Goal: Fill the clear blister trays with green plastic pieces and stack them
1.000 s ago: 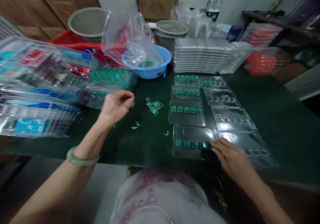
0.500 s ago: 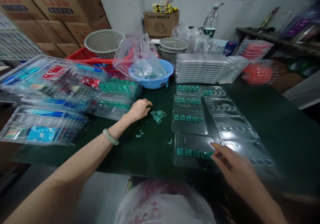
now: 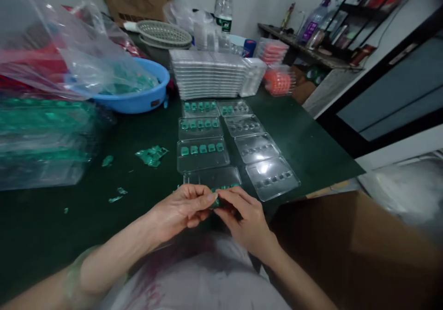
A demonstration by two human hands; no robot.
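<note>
My left hand and my right hand meet at the near edge of the table, both pinching one small green piece between the fingertips. Just behind them lies a clear tray with green pieces in a row, partly covered by my hands. Farther back, more clear trays hold rows of green pieces. The right column of trays shows bare hollows, except the farthest tray, which has some green pieces. A small heap of green pieces sits left of the trays.
A blue basin with a plastic bag stands at the back left, beside stacked green-filled packs. Stacked clear trays and red packs are at the back. An open cardboard box is at the right, below the table.
The view has swung right. My left hand has come from beside the green heap to meet my right hand, and both now grip a small green piece. A loose green bit now lies left of the heap.
</note>
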